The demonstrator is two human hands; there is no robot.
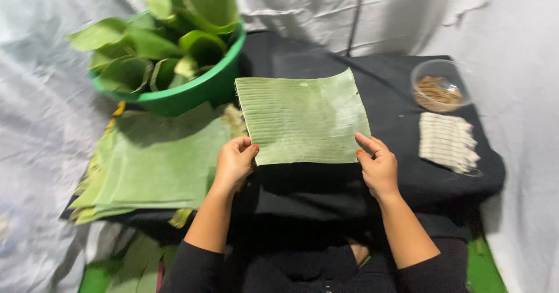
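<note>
left hand (pixel 234 163) and right hand (pixel 378 168): fingers pinched on the near corners of a square banana leaf sheet (pixel 303 118), held flat at centre frame over the black tabletop (pixel 396 124). at left, stacked leaf sheets (pixel 157 165); upper left, green basin (pixel 198 89) of rolled leaves; white cloth backdrop (pixel 512 13) behind.

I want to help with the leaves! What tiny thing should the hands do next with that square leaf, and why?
Probably lower the square leaf flat onto the black cloth. The left hand and right hand pinch only its near corners, so its near edge is lifted. The spot below looks bare, with the leaf stack off to the left.
</note>
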